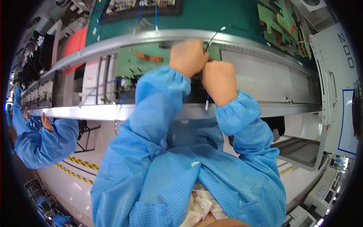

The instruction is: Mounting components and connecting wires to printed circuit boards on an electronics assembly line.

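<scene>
a green bench top (215, 17) ran along the far side, bearing a black tray (176, 6) of small parts and, to its right, a heap of green boards (281, 22). a red sheet (74, 47) lay at left. a white cabinet (315, 56) stood at right. a blue-sleeved co-worker (47, 142) was near yellow-and-black floor tape (84, 163).

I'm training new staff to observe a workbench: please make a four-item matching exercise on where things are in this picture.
1. Left hand
2. Orange part
3. Red sheet
4. White cabinet

A. At the picture's right side
B. On the green board
C. Next to the right hand
D. Upper left, to the left of that board

Pairs: 1-C, 2-B, 3-D, 4-A
</scene>
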